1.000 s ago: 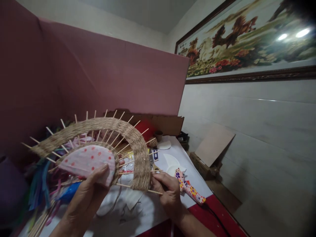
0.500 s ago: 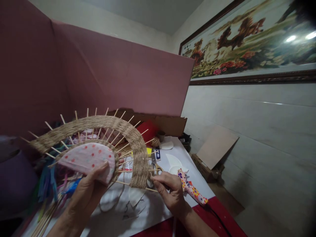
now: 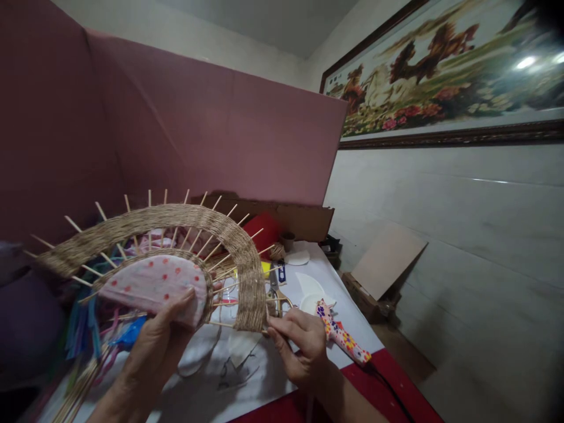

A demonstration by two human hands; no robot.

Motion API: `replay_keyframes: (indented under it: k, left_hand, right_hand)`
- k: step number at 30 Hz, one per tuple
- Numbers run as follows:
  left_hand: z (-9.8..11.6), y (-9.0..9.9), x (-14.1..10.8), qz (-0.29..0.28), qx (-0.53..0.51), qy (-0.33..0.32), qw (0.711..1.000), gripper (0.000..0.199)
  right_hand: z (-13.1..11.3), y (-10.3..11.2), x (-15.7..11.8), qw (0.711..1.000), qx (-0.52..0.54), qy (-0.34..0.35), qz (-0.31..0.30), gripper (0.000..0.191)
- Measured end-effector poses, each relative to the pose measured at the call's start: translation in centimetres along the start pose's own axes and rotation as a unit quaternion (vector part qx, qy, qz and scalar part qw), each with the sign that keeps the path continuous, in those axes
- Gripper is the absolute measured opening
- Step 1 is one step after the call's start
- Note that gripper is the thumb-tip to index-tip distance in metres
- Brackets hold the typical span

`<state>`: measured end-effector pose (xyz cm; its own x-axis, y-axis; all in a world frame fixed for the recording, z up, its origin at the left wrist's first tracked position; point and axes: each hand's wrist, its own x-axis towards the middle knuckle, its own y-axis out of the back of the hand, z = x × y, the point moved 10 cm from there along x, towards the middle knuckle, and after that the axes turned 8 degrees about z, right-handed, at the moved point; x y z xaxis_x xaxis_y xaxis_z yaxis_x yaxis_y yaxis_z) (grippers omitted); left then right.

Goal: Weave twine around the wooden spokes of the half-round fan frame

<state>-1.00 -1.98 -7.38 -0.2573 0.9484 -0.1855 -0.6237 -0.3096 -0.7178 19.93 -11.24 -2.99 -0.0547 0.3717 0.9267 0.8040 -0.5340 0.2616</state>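
A fan-shaped woven piece (image 3: 252,264) has a wide twine band around thin wooden sticks that stick out past its outer edge. Its centre is a half-round pad (image 3: 152,282) of pale cloth with red dots. My left hand (image 3: 161,335) grips this pad from below, thumb on the front, fingers mostly behind. At the band's lower right end my right hand (image 3: 299,343) is closed in a pinch on the twine, thumb against forefinger. The lowest stick's tip is largely hidden by these fingers.
A flower-patterned glue gun (image 3: 341,335) with a black cord lies on the white and red table (image 3: 348,294). Scissors (image 3: 282,298), white cut pieces (image 3: 308,288) and a yellow item are behind the band. Loose sticks (image 3: 74,393) and coloured strips (image 3: 83,329) lie left.
The woven piece has tilted slightly, its left end moving left. My right hand has shifted a little left, closer against the band's lower end.
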Motion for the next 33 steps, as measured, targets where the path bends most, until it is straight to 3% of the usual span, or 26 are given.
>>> replay_keyframes:
  k: [11, 14, 23, 27, 33]
  left_hand:
    - [-0.7, -0.2, 0.6, -0.024, 0.006, -0.002, 1.000, 0.022]
    - [-0.6, -1.3, 0.9, -0.035, 0.002, -0.005, 0.999, 0.020]
    - [0.4, -7.2, 1.6, -0.112, -0.030, -0.024, 0.993, 0.022]
    - [-0.3, -7.8, 1.7, -0.118, -0.044, -0.004, 0.992, 0.025]
    - [-1.4, -7.3, 2.6, -0.090, -0.045, 0.004, 0.995, 0.021]
  right_hand:
    - [-0.9, 0.6, -0.2, 0.997, -0.066, 0.034, 0.024, 0.018]
    - [-0.6, 0.7, -0.2, 0.995, -0.087, 0.035, 0.033, 0.022]
    - [1.5, 1.3, -0.5, 0.991, -0.103, -0.001, 0.085, 0.031]
    - [1.4, 1.9, -0.3, 0.989, -0.095, 0.003, 0.110, 0.035]
    - [1.3, 2.4, -0.2, 0.984, -0.117, 0.001, 0.133, 0.022]
